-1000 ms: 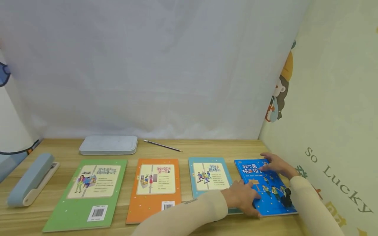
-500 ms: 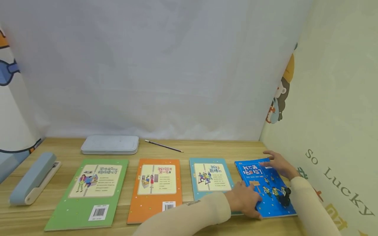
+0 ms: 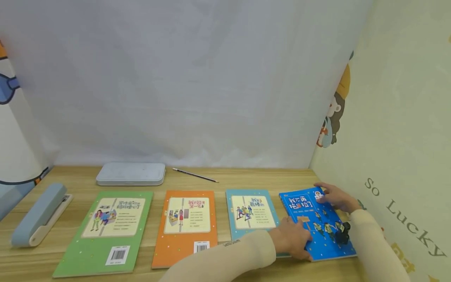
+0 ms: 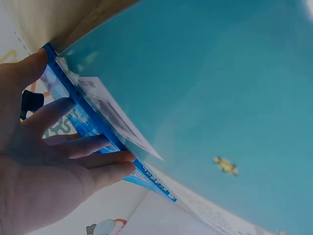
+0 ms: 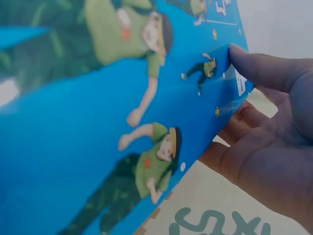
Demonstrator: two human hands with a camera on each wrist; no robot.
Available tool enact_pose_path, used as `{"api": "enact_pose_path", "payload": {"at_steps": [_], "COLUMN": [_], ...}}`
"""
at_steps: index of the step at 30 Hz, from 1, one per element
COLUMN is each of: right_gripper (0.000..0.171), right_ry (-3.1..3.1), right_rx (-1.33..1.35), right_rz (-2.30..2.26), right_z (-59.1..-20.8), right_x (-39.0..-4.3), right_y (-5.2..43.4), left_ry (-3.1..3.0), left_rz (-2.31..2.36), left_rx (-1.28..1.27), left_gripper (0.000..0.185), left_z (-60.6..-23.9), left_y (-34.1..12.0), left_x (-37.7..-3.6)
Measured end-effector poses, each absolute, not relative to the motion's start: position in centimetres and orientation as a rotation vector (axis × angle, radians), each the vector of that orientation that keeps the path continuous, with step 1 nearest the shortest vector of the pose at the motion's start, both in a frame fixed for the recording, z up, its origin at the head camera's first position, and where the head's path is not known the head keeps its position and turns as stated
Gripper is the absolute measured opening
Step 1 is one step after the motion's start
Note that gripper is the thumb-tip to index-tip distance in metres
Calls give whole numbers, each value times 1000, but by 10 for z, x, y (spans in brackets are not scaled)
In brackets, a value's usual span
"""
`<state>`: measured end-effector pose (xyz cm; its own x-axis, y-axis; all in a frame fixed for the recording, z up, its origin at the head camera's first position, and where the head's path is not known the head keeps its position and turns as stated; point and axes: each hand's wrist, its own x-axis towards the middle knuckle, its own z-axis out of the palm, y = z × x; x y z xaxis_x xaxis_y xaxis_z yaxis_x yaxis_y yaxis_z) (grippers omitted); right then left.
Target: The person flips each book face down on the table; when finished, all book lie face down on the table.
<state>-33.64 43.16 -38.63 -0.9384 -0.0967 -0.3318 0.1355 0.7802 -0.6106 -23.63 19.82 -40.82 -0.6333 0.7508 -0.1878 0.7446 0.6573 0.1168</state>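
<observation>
A blue paperback book (image 3: 327, 246) lies front cover up at the right end of the row in the head view. My left hand (image 3: 294, 239) is at its left edge; in the left wrist view, the fairly straight fingers (image 4: 80, 146) touch the blue spine. My right hand (image 3: 336, 196) pinches the book's far right edge, thumb on the cover and fingers behind the edge in the right wrist view. Just left of the blue book lies a teal book (image 3: 246, 194), partly hidden by my left hand and sleeve.
An orange book (image 3: 169, 250) and a green book (image 3: 88, 254) lie back cover up farther left. Behind them are a pale pencil case (image 3: 130, 172) and a pencil (image 3: 195, 174). A blue-grey folded device (image 3: 36, 217) is far left. A wall (image 3: 398, 156) borders the right side.
My right hand has settled from just above the book's far right corner onto its edge, and the book has shifted slightly there. My left hand stays almost still.
</observation>
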Motion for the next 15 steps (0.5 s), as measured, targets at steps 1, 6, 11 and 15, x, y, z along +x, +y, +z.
{"api": "enact_pose_path", "payload": {"at_steps": [1, 6, 11, 15], "right_gripper": [67, 65, 58, 53], "right_ry": [2615, 2593, 2607, 2607], "right_rx": [39, 57, 0, -42], "right_rz": [-941, -943, -976, -997], "right_z": [-385, -382, -374, -367], "right_x": [-337, -339, -335, -333], "right_y": [433, 437, 437, 436], "left_ry": [2650, 2626, 2632, 2645], "left_rz": [54, 89, 76, 55], "left_rx": [1213, 1209, 1206, 1196], "left_gripper": [54, 55, 55, 55], "left_z": [-408, -407, -406, -405], "left_y": [198, 197, 197, 196], "left_x": [-237, -237, -236, -234]}}
